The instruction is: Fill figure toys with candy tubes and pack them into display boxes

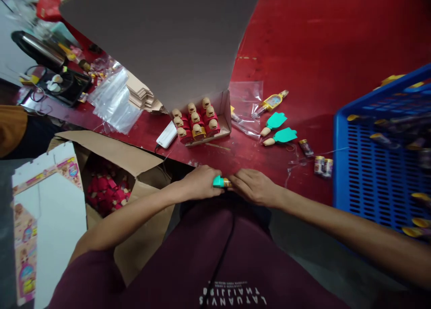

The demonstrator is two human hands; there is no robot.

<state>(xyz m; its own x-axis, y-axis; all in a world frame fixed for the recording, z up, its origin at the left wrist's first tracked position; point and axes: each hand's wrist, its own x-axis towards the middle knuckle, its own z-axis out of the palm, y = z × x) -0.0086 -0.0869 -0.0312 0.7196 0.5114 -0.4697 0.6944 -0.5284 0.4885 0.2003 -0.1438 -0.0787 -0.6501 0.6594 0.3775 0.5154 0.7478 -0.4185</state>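
Close to my body, at the table's front edge, my left hand (pixel 201 183) is closed around a teal plastic piece (pixel 218 182). My right hand (pixel 252 186) pinches a small printed tube (pixel 227 183) that meets the teal piece end to end; fingers partly hide both. Two teal plastic pieces with beige ends (pixel 276 120) lie on the red table beyond my right hand. Near them are several loose printed tubes (pixel 305 147) and a yellow-framed toy (pixel 273 101). An open cardboard box (pixel 226 113) holds several red pieces with beige tops, one of them yellow.
A blue crate (pixel 341 165) with purple-and-yellow tubes stands at right. Left are transparent bags (pixel 116 104), stacked cardboard pieces (pixel 143 93), a white power bank-like block (pixel 166 135) and a carton (pixel 144 158) of red pieces. A large dark panel (pixel 161 35) covers the table's back.
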